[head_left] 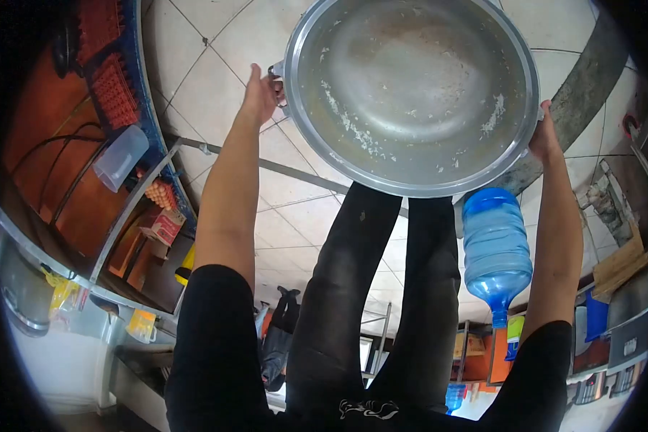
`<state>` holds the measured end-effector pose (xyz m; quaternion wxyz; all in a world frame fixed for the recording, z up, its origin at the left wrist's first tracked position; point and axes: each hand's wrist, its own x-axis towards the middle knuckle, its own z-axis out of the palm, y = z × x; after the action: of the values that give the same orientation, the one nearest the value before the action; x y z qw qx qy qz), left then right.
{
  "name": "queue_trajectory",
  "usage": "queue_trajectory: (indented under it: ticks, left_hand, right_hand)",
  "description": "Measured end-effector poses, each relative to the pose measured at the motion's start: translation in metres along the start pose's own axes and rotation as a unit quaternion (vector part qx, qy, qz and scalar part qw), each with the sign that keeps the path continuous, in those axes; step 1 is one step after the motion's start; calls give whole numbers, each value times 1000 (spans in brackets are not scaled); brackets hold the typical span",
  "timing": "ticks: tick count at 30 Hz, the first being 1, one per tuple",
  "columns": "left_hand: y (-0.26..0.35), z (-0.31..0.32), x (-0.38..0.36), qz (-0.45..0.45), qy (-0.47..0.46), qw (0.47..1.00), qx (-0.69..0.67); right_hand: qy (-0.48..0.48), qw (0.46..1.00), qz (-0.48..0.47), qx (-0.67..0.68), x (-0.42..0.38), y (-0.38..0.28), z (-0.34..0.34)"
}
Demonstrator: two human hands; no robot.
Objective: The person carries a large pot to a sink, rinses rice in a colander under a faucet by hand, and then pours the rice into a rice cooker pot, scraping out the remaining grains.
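Note:
A large round metal pot [410,93] is held out in front of me above the tiled floor, its open top facing me. White food scraps, like rice grains, stick to its inner wall. My left hand [263,93] is at the pot's left handle, its fingers curled around it and the thumb raised. On the other side my right hand [544,137] grips the right edge, where the rim hides most of its fingers.
A blue water jug [497,248] stands upside down in view below the pot. Shelving at the left holds red trays [114,90], a clear plastic container [121,157] and eggs [160,194]. Another person [277,345] is near the bottom. Wooden boards [619,266] lie at the right.

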<state>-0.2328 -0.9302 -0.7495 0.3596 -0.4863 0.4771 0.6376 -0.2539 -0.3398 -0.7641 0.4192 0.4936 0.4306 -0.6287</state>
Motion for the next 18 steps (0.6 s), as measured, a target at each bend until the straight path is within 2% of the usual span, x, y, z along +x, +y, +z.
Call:
queue_trajectory:
  ticks: [2,3,5,6,8,9,11,12,14,16,17,18]
  left_hand:
    - [8,-4,-10,98,8,995,32]
    - [5,-3,-20,84,-18,996,-2]
    - [4,9,-37,99,-9,995,1]
    - [4,12,-42,113,4,993,10]
    - [-4,18,-45,121,29,992,8]
    - [-8,21,-49,124,71,989,42]
    - [-8,28,-68,165,129,975,81]
    - [-9,20,-83,156,135,975,79]
    - [-8,16,-156,186,116,975,44]
    - [-14,-1,-247,225,156,952,137]
    - [-18,-6,-297,240,170,949,114]
    - [-28,-10,-354,256,188,944,88]
  right_hand:
    - [34,999,-12,-9,-8,-4,1]
    - [37,999,-16,-13,-5,-2,-10]
    - [36,986,-151,-58,11,11,-48]
    - [36,986,-153,-62,2,6,-45]
    - [-36,982,-187,-18,-31,7,-42]
    - [-33,982,-185,-28,-46,15,-36]
    - [110,961,-214,-135,-55,13,-16]
    - [168,962,-195,-86,-78,8,0]
    - [150,955,-226,-120,-154,2,27]
    - [86,934,-297,-181,-233,-4,43]
    - [78,905,-313,-278,-275,-11,58]
    - [65,878,-352,-317,-323,-15,88]
